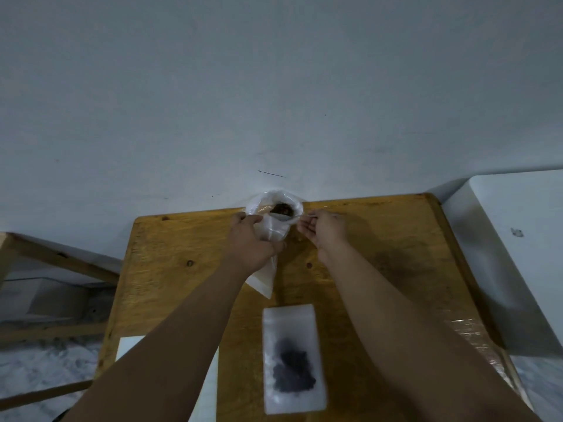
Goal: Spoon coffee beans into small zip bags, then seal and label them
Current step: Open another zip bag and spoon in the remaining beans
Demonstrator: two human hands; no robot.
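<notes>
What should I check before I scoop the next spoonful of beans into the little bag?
1. Bean sack open, beans showing: ok.
2. Left hand grips the empty zip bag: ok.
3. Empty zip bag's mouth open: cannot tell.
4. Right hand holding the spoon: cannot tell; only a thin blurred glint shows.
5. Filled zip bag lies flat on the table, apart from both hands: ok.
6. Filled zip bag sealed: cannot tell, blurred.
</notes>
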